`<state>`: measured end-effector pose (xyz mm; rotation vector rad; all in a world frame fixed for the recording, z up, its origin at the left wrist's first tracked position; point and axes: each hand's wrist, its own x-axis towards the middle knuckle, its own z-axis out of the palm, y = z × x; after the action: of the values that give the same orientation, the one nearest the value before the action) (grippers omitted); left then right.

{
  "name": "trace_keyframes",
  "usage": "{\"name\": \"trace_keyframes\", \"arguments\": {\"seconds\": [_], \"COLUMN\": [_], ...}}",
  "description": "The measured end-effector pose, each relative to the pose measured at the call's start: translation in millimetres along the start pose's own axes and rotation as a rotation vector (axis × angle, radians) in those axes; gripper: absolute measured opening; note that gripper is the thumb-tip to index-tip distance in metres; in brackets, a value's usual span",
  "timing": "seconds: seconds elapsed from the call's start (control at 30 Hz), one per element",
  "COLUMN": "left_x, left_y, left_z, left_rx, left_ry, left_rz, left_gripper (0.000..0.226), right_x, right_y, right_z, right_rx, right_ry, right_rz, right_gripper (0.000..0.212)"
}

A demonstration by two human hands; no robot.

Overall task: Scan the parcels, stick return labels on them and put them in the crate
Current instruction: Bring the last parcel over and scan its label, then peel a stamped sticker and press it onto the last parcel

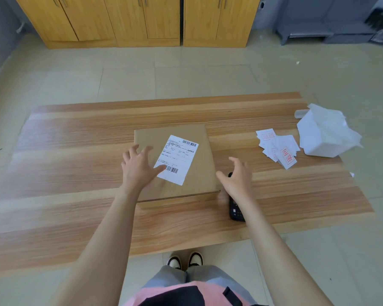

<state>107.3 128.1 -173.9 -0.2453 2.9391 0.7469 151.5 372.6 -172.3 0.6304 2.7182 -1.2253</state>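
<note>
- A flat brown cardboard parcel [199,173] lies in the middle of the wooden worktop [75,164]; a white shipping label [179,155] with two barcodes is stuck on its top face, turned at a slant to the box edges
- The left hand [137,170] is over the left part of the parcel, palm down; its fingers [133,151] are spread wide and straight, and the thumb reaches across the lower left corner of the shipping label; it has hold of nothing, and I cannot tell whether it touches the cardboard
- The right hand [237,181] is at the right edge of the parcel, also spread open with fingers [234,161] apart and nothing in its grasp; whether it touches the box cannot be told
- A black handheld scanner [235,210] lies on the worktop just beside the parcel's near right corner, partly hidden under the right hand and wrist
- A loose pile of white return labels [284,154] with red stamped print lies on the worktop to the right, well apart from the parcel
- A crumpled white wrapper [325,135] sits at the worktop's right end, just beyond the return labels
- Wooden cabinets [142,18] stand along the far wall; a grey shelf unit [318,25] stands to their right
</note>
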Motion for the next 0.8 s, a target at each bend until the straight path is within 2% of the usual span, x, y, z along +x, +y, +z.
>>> {"name": "trace_keyframes", "arguments": {"seconds": [0.1, 0.23, 0.5, 0.8], "left_x": [5, 7, 8, 34], "left_y": [18, 40, 88, 188], "left_z": [-4, 2, 26, 73], "left_rx": [-0.087, -0.142, -0.141, -0.131], "left_ry": [0.025, 0.018, -0.111, -0.073], "left_rz": [0.119, 0.238, 0.293, 0.266], "left_gripper": [0.059, 0.048, 0.043, 0.043], "right_x": [-3, -5, 15, 94], "right_y": [-14, -18, 2, 56], "right_z": [-1, -6, -43, -118], "right_rx": [-0.027, -0.042, -0.051, -0.029], "right_ry": [0.029, 0.038, 0.088, 0.112], "right_rz": [-0.088, -0.109, -0.07, -0.077], "right_gripper": [0.055, 0.053, 0.051, 0.049]}}
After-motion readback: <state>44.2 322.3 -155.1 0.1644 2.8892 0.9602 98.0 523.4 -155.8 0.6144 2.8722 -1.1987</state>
